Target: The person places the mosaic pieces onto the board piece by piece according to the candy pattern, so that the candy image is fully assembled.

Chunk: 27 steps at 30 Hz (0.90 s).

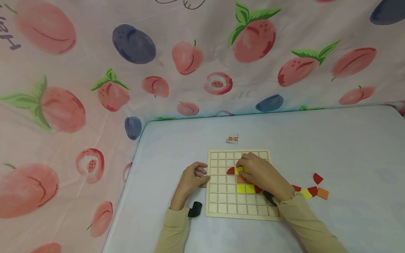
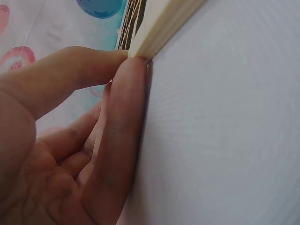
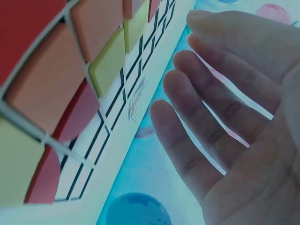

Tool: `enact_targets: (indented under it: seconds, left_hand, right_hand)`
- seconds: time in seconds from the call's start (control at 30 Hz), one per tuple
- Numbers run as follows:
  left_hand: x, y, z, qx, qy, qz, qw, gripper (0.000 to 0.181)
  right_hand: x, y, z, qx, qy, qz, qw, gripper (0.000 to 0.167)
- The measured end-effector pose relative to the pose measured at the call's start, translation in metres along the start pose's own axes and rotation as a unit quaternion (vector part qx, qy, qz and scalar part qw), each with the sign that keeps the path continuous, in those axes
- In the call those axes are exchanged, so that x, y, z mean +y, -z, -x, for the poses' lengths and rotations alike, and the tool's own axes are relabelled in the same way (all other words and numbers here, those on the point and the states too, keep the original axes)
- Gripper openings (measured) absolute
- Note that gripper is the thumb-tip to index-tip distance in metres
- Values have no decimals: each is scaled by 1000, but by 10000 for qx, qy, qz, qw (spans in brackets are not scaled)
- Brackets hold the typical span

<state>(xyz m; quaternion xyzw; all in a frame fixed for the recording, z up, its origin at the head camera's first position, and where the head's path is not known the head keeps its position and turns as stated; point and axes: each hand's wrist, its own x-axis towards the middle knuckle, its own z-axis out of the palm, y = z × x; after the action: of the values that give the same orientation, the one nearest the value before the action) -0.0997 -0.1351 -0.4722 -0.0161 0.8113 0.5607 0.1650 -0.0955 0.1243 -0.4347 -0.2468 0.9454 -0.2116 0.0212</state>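
Note:
A pale wooden grid board [image 1: 221, 207] lies on the table, with red, orange and yellow tiles set in its middle squares. At its left edge, my left hand [image 1: 191, 179] pinches the rim between thumb and a finger; the left wrist view shows the board's edge [image 2: 161, 28] there. Over the tiles hovers my right hand [image 1: 261, 172], fingers loosely extended and holding nothing visible. Near its fingertips are a yellow tile [image 1: 238, 170] and an orange tile [image 1: 240, 179]. A red quarter-round tile [image 1: 230, 171] sits just left. My right hand hides part of the board.
Right of the board lie several loose tiles, among them a red quarter-round piece [image 1: 317, 178] and an orange square [image 1: 323, 193]. Beyond the far edge is a small pattern card [image 1: 232, 138]. A fruit-print cloth [image 1: 196, 31] hangs behind the table and along its left.

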Motion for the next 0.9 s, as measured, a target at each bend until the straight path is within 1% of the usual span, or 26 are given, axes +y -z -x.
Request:
enact_targets:
  seconds: [0.27, 0.43, 0.7, 0.9]
  left_hand:
    - [-1, 0, 0, -19, -15, 20, 10000, 41]
    - [-1, 0, 0, -13, 28, 30, 10000, 41]
    - [-1, 0, 0, -7, 38, 37, 10000, 41]
    - [-1, 1, 0, -28, -7, 52, 10000, 41]
  right_hand:
    - [3, 9, 13, 136, -136, 14, 9998, 20]
    - [7, 14, 21, 200, -165, 19, 9997, 16]
    - [15, 21, 34, 120, -237, 83, 9996, 18]
    - [24, 23, 44, 146, -263, 207, 9993, 19]
